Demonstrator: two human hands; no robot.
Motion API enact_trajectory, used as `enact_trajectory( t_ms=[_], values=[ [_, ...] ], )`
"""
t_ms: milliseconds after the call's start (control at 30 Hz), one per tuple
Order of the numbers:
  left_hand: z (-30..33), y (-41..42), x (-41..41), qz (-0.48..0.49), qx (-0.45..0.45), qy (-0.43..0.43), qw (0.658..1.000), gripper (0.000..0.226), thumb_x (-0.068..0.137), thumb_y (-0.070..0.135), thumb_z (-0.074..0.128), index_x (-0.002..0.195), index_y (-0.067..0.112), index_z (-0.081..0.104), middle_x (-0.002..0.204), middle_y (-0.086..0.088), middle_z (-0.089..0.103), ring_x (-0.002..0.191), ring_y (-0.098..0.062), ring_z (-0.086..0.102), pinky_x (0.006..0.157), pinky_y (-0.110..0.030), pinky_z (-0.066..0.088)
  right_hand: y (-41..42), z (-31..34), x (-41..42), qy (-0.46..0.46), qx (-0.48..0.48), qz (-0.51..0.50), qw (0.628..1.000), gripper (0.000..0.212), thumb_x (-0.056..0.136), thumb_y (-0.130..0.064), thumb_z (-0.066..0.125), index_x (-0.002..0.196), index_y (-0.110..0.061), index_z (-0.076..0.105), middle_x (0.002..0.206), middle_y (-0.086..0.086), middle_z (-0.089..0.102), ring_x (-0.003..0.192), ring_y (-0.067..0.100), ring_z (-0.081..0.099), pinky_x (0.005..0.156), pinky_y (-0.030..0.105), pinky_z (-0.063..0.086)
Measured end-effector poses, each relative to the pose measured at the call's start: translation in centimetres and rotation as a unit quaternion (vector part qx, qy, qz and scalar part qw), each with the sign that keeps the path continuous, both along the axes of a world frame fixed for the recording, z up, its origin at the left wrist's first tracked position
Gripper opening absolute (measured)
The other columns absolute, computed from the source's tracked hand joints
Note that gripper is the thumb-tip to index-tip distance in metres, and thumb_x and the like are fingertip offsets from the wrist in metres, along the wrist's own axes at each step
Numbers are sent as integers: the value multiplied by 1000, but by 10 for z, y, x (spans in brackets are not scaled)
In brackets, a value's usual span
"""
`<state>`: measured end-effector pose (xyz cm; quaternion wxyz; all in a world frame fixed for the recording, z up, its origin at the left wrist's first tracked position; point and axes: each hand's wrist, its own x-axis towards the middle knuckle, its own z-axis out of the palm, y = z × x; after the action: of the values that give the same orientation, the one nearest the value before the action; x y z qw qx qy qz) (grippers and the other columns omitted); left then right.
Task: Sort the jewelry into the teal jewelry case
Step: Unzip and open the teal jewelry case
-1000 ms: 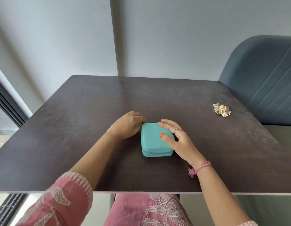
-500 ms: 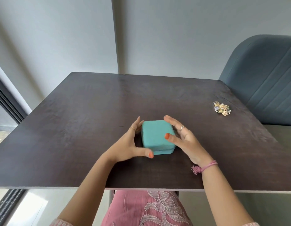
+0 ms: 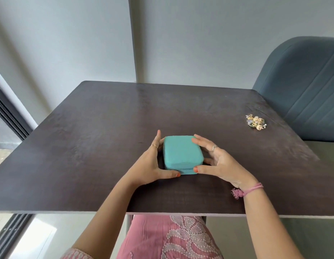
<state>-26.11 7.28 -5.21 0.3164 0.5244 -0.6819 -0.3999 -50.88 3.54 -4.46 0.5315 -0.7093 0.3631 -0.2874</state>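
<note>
Grey plain walls meet at a corner behind the far edge of the dark brown wood-grain square table (image 3: 106,131), and a blue-grey padded chair (image 3: 300,86) stands at its far right. I sit at the near edge, with a window frame on my left.

I have the small teal rounded-square fabric jewelry case (image 3: 183,153) cradled between both hands, near the middle of the table and shut flat on it. My left hand (image 3: 149,165) brackets its left side, fingers spread along the far left corner and thumb on the near front edge. My right hand (image 3: 218,161) does the same on the right, thumb tip on the near right corner by the seam. Both hands are spread wide around the case, touching it loosely, not squeezing.

I judge the case light and fairly stiff under a soft textured skin, so it should not slip; the seam line along the front wall is where I would expect to open it.

The little heap of gold and pearly mixed jewelry (image 3: 255,122) lies well apart at the far right, near the chair. Those pieces look tiny, tangled and delicate, best pinched singly with my fingertips.
</note>
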Motion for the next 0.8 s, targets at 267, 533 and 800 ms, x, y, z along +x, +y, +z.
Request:
enact_trajectory(
  t_ms=[267, 533, 800],
  values=[
    [0, 0, -1, -2, -3, 0, 1000, 129, 70, 26, 83, 148, 24, -20, 151, 17, 25, 132, 11, 25, 102, 2, 17, -10, 17, 0, -11, 0, -13, 1000, 68, 67, -18, 78, 131, -24, 54, 144, -9, 46, 129, 5, 48, 101, 29, 47],
    [0, 0, 0, -23, -30, 12, 999, 129, 71, 26, 83, 147, 31, -21, 149, 22, 24, 138, 6, 24, 109, -7, 20, -33, 20, 16, -41, -5, -94, 995, 61, 64, -69, 69, 109, -28, 64, 106, -7, 73, 106, 11, 66, 93, 29, 52],
    [3, -2, -1, -29, -44, 4, 999, 127, 69, 31, 83, 148, 39, -16, 156, 16, 17, 139, 5, 22, 111, -10, 20, -51, 8, 38, -29, -24, -212, 976, 44, 86, -64, 44, 90, -28, 69, 92, 3, 74, 90, 19, 71, 90, 46, 55]
  ],
)
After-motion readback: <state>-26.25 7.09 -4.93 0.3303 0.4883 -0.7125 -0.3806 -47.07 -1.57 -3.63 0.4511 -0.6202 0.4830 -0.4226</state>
